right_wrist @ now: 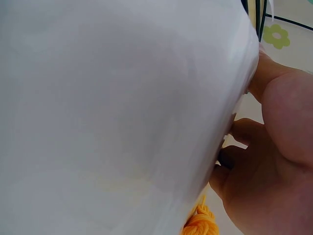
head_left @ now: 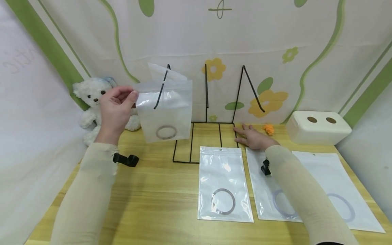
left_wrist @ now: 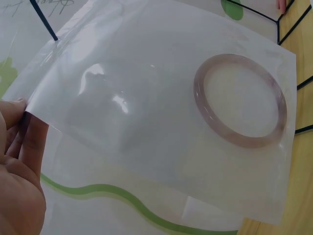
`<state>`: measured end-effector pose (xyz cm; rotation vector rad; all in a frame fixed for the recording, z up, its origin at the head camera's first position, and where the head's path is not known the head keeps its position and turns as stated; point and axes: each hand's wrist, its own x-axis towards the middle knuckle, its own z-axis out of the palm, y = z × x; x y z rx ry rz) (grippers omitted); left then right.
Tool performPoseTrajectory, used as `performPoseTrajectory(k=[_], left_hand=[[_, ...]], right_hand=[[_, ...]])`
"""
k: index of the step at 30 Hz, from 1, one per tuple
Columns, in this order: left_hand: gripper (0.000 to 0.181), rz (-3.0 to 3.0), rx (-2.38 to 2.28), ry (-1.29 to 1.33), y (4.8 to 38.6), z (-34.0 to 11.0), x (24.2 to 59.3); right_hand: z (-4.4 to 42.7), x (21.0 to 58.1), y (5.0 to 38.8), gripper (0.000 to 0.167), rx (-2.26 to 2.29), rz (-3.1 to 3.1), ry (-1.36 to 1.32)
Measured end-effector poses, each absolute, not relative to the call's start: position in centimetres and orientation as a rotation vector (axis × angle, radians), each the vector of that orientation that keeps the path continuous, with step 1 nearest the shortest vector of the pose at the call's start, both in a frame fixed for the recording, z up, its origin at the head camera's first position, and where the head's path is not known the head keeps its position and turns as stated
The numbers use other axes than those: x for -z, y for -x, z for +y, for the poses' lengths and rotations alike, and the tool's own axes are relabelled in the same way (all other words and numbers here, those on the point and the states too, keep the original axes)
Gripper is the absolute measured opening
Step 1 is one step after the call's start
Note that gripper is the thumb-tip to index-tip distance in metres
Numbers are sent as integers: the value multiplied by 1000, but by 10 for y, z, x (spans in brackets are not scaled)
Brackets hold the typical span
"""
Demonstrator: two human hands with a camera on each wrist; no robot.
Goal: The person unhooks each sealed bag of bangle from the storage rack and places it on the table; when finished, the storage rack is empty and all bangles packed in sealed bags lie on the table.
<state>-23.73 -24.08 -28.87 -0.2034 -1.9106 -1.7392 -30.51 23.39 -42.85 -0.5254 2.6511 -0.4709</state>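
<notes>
My left hand (head_left: pixel 114 110) pinches the left edge of a clear zip bag (head_left: pixel 153 117) between thumb and fingers. Inside the bag lies a pale purplish bangle (left_wrist: pixel 200 95). The left prong (head_left: pixel 159 95) of a black wire display rack (head_left: pixel 191 146) passes through the upper part of this bag, its tip in front. Fingers spread, my right hand (head_left: pixel 252 137) rests at the right side of the rack's base. In the right wrist view, a white bag surface (right_wrist: pixel 107 107) fills most of the picture and partly hides the fingertips.
Bagged bangles lie on the wooden table: one bag (head_left: pixel 225 170) before the rack, another (head_left: pixel 260 190) under my right forearm, a third (head_left: pixel 324 170) farther right. A white box (head_left: pixel 318 132), an orange yarn piece (head_left: pixel 268 129) and a teddy bear (head_left: pixel 92 115) stand near the back curtain.
</notes>
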Motion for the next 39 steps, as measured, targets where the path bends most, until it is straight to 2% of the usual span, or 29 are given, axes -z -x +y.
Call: performPoseTrajectory(k=[6, 14, 22, 28, 39], left_hand=[[14, -1838, 1815, 259, 225, -246, 290], [14, -1785, 1854, 354, 213, -249, 293], [2, -1803, 1835, 317, 200, -246, 293], [9, -1785, 1828, 321, 191, -245, 294], [12, -1722, 1853, 379, 180, -244, 295]], right_hand=[[232, 429, 307, 69, 472, 2649, 532], [231, 424, 306, 69, 476, 2643, 536], [232, 425, 306, 70, 474, 2640, 536], [233, 426, 307, 70, 473, 2642, 544], [238, 428, 307, 71, 490, 2640, 540]])
